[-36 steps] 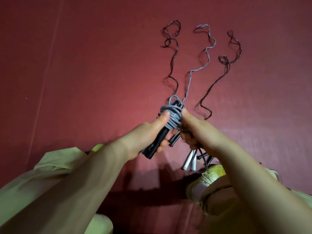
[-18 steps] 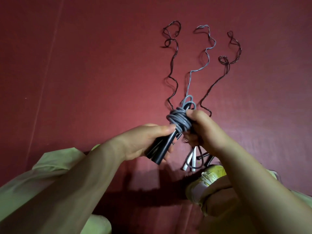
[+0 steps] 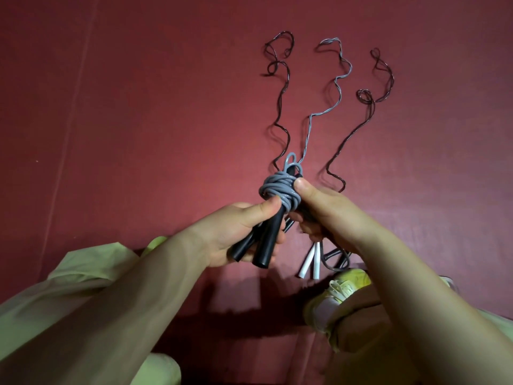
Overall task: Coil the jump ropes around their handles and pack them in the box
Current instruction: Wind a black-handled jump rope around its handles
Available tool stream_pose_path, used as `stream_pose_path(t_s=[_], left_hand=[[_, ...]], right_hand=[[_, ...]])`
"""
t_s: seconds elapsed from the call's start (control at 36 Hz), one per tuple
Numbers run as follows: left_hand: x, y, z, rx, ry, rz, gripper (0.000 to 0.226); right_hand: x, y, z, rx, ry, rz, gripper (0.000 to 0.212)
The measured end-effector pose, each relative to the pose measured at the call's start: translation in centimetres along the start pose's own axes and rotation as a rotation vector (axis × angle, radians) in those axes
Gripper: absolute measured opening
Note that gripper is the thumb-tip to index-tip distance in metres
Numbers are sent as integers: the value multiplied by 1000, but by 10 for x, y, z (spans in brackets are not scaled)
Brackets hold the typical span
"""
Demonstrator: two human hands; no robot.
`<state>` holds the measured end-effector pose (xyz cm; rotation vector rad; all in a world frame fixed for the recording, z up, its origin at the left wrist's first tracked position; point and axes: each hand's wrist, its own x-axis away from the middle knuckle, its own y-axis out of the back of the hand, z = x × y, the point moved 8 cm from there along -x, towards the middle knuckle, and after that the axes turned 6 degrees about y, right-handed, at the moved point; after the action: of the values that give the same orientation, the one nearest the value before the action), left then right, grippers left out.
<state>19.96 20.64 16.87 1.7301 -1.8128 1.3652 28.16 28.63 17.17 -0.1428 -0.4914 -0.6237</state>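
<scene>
- A dark red floor mat [image 3: 138, 134] fills the view, with a seam running up its 9 o'clock side.
- The person's pale green trousers [image 3: 69, 287] show at 7 o'clock, and a yellow-laced sneaker [image 3: 341, 290] sits at 5 o'clock.
- Three uncoiled jump ropes trail toward 12 o'clock: a dark rope [image 3: 280, 107] on the left, a grey rope [image 3: 333, 87] in the middle, another dark rope [image 3: 369, 112] toward 1 o'clock.
- The left hand [image 3: 236, 234] is curled round two black handles [image 3: 266, 240] at centre, thumb pressed just under the coil.
- The right hand [image 3: 330, 215] pinches the coil's 3 o'clock side, thumb on top.
- The coiled grey rope [image 3: 277, 190] is wound round the handles' upper ends, a small loop poking toward 12 o'clock.
- Two white handles [image 3: 311, 262] lie on the mat below the right hand, beside a dark cord loop [image 3: 333, 259].
</scene>
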Motion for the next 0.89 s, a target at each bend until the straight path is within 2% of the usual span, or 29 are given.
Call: stream_pose_path(t_s=[0.19, 0.33, 0.47, 0.58, 0.64, 0.69, 0.78, 0.83, 0.89], left_hand=[[-1, 8, -4, -136, -29, -90, 43], [-1, 12, -7, -195, -42, -161, 27], [0, 13, -14, -245, -88, -226, 22], [-1, 17, -16, -453, -120, -314, 22], [-3, 19, -15, -552, -129, -345, 23], [-4, 18, -14, -539, -110, -315, 20], [-1, 8, -8, -322, -25, -157, 19], [2, -4, -1, -104, 84, 10, 43], [4, -13, 5, 84, 181, 140, 70]], right_hand=[[0, 7, -6, 55, -67, -49, 61], [-2, 10, -10, 159, -80, -84, 74], [1, 4, -8, 131, -106, -80, 59], [0, -6, -10, 93, -113, -35, 63], [0, -7, -12, 88, -116, -31, 56], [-1, -6, -12, 49, -106, -34, 47], [-3, -4, -8, -35, -55, -43, 41], [-4, -4, -5, -106, -28, -53, 44], [-4, -2, -3, -137, -7, -59, 58]])
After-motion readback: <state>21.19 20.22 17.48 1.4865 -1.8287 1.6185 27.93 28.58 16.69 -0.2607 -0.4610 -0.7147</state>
